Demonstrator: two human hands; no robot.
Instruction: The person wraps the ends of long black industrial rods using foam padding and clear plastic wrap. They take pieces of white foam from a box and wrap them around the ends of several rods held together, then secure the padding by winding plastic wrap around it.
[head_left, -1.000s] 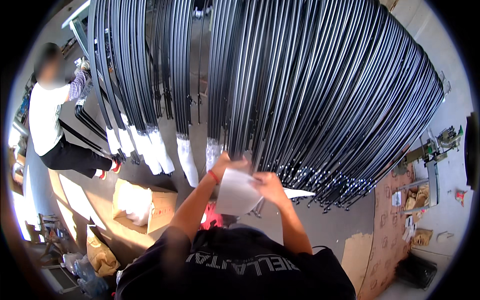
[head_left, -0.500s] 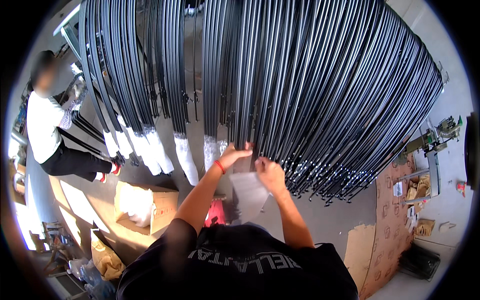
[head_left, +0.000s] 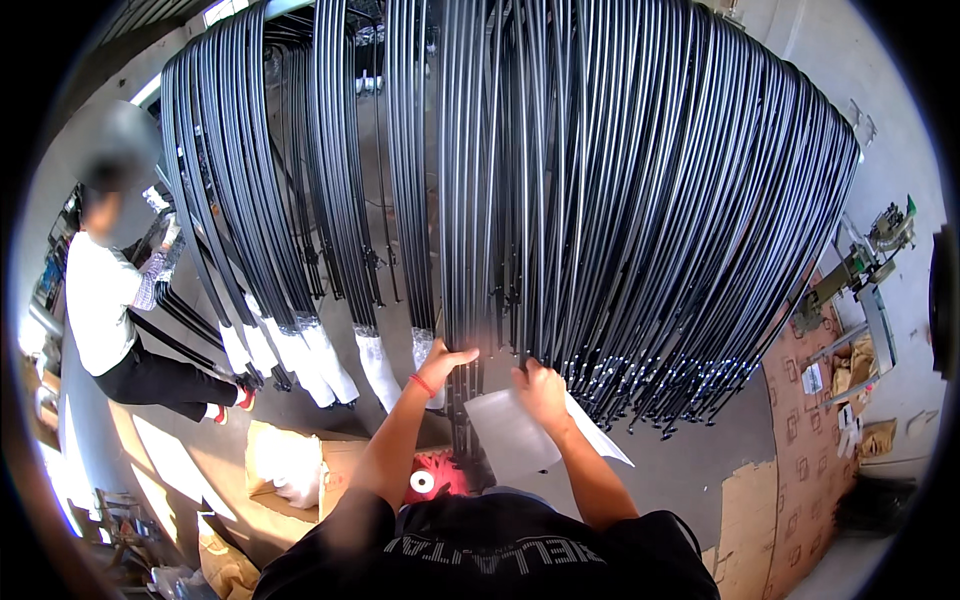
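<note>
Black cables (head_left: 480, 200), long glossy rubber-sheathed lengths hanging in a dense curtain, run straight down to the person's hands, their long axis vertical and their lower ends level with the grip. The left hand (head_left: 445, 362) is wrapped round a thin bunch of them just above its ends, fingers curled against the bundle. The right hand (head_left: 540, 388) sits just beside it, to the right and slightly lower, pinching the upper edge of a clear plastic bag (head_left: 525, 435) that hangs slack below the cable ends. So the bunch lies directly left of and above the bag's mouth, the left hand nearer it. Farther left, white-wrapped cable ends (head_left: 320, 360) hang down, well apart.
</note>
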